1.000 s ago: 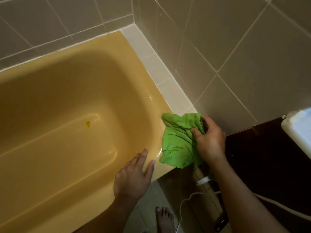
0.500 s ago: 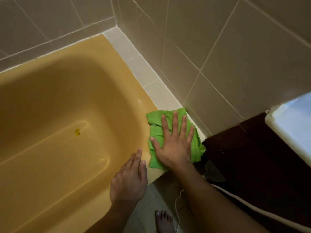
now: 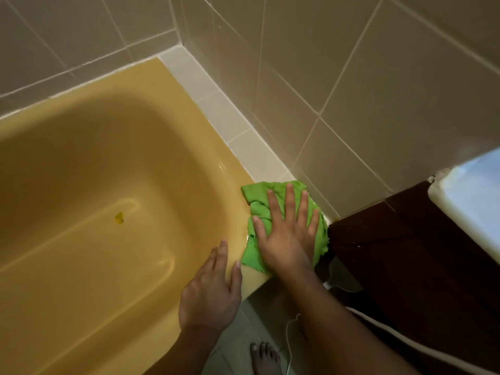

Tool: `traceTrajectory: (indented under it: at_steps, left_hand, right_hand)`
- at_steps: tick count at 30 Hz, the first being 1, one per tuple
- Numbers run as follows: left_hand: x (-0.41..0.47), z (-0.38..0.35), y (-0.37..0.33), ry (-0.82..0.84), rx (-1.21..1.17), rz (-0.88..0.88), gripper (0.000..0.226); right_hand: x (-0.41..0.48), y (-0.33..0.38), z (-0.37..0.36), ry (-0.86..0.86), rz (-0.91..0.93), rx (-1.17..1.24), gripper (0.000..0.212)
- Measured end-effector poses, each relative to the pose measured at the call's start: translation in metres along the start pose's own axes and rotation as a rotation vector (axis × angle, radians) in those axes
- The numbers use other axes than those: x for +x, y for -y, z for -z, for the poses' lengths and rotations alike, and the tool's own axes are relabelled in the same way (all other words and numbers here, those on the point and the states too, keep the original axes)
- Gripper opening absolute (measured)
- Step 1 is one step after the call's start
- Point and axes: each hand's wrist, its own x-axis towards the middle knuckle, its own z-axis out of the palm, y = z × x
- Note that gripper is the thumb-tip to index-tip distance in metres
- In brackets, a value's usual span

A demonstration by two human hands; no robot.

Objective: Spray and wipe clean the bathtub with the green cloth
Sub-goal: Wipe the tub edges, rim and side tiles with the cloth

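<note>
Wiping step in hand: right hand (image 3: 286,234), fingers spread flat, presses the green cloth (image 3: 257,212) onto the near right corner of the bathtub (image 3: 189,147) rim, left hand (image 3: 211,290) resting flat just beside it; next, judged, strokes along the far rim.

cloth (image 3: 258,201) on the bathtub (image 3: 189,136) rim corner, right hand (image 3: 286,234) flat on it, left hand (image 3: 211,290) just left
</note>
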Motion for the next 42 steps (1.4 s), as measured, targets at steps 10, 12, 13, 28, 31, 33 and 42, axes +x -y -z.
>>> traceTrajectory:
  at_steps: [10, 12, 13, 28, 31, 33, 42]
  left_hand:
    - [0.016, -0.002, -0.016, -0.014, 0.013, 0.034, 0.072]
    - [0.020, -0.002, -0.021, -0.018, -0.010, 0.048, 0.071]
    - [0.023, -0.003, -0.023, -0.019, -0.022, 0.061, 0.071]
    - [0.067, -0.004, -0.004, 0.054, -0.522, 0.024, 0.060]
    - [0.077, -0.005, 0.007, 0.075, -0.609, -0.010, 0.064]
    - [0.083, -0.005, 0.010, 0.083, -0.675, -0.022, 0.069]
    - [0.160, 0.035, 0.020, 0.173, -0.822, 0.074, 0.079]
  right_hand:
    - [0.092, 0.060, 0.004, -0.026, 0.275, -0.041, 0.073]
    - [0.101, 0.068, 0.001, -0.032, 0.316, -0.056, 0.071]
    - [0.103, 0.069, -0.001, -0.040, 0.327, -0.053, 0.070]
    - [0.016, -0.009, -0.003, -0.092, 0.095, -0.021, 0.065]
    - [0.006, -0.008, -0.004, -0.091, 0.050, -0.032, 0.065]
    - [0.006, -0.005, -0.004, -0.091, 0.031, -0.052, 0.066]
    - [0.028, 0.019, -0.005, -0.115, -0.006, -0.112, 0.068]
